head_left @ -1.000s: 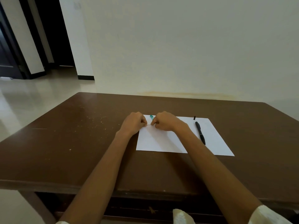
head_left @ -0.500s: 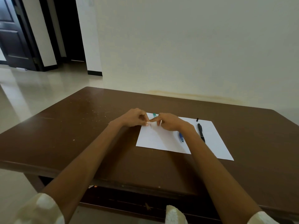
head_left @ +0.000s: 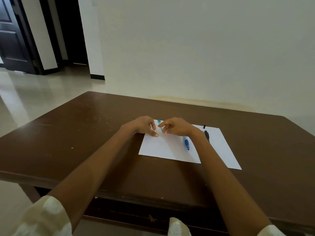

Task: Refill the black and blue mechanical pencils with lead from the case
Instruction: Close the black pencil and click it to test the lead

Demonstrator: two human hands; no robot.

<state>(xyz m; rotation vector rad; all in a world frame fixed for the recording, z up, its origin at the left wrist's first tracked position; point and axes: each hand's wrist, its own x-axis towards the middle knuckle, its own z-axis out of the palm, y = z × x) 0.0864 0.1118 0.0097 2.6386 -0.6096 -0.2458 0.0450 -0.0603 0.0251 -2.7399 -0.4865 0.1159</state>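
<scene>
My left hand [head_left: 142,126] rests at the white paper's [head_left: 219,143] far left corner, fingertips down on the sheet and pinching a thin lead [head_left: 156,132]. My right hand [head_left: 176,128] hovers just to its right with the fingers apart and nothing in them. Between the hands, at the paper's far edge, the teal lead case [head_left: 159,121] peeks out. The blue mechanical pencil [head_left: 187,144] lies on the paper under my right wrist. Right of that wrist the black mechanical pencil [head_left: 206,134] lies on the sheet, and its small black cap [head_left: 204,126] sits just beyond it.
The paper lies on a brown wooden table [head_left: 88,133] that stands against a pale wall. The near table edge runs beneath my forearms. At the far left are a tiled floor and dark doorways.
My hands, pinched together over the paper before, have drawn apart. The right hand's fingers have opened. The left fingertips have come down onto the sheet.
</scene>
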